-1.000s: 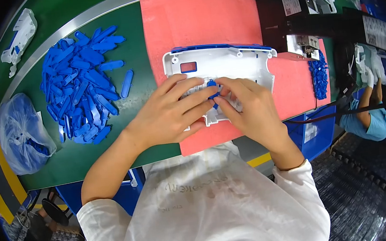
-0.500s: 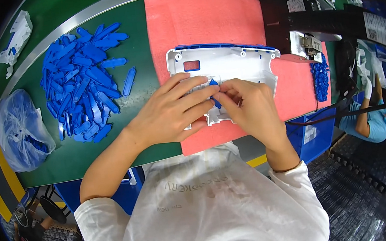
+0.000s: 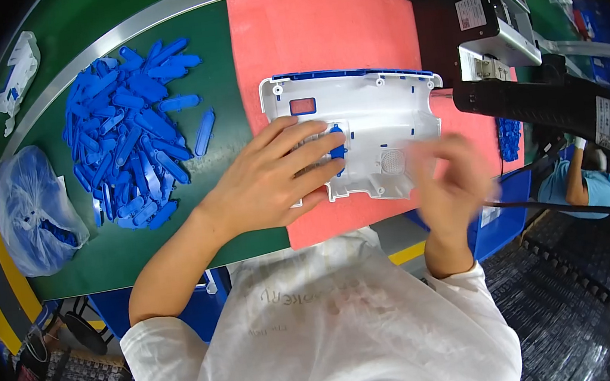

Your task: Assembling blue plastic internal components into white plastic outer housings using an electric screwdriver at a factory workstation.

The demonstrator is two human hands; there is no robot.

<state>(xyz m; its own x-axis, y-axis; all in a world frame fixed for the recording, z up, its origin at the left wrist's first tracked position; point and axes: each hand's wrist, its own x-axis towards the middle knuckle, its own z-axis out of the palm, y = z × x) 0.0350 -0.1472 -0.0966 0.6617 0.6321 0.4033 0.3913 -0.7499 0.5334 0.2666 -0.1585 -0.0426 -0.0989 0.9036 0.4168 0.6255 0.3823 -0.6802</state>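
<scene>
A white plastic housing with a blue strip along its far edge (image 3: 378, 107) lies, inner side up, on a pink foam mat (image 3: 324, 26). My left hand (image 3: 262, 173) rests on its left part with fingers stretched out. Those fingertips touch a small elongated blue plastic piece (image 3: 339, 153) seated inside the housing, and partly cover it. To the right, my right hand (image 3: 458, 177) is raised over the housing's right edge, apart from the blue piece. Motion blur smears its fingers, so whether they hold anything is unclear.
A heap of elongated blue plastic pieces (image 3: 128, 128) lies on the green table at left, beside a clear plastic bag (image 3: 36, 210). A black machine (image 3: 451, 19) with a black arm (image 3: 535, 96) stands at right, near small blue parts (image 3: 510, 141). Another person (image 3: 579, 185) sits far right.
My right hand has left the blue piece and moved right. My left hand stays in place. The machine's black arm appears lower and nearer at right.
</scene>
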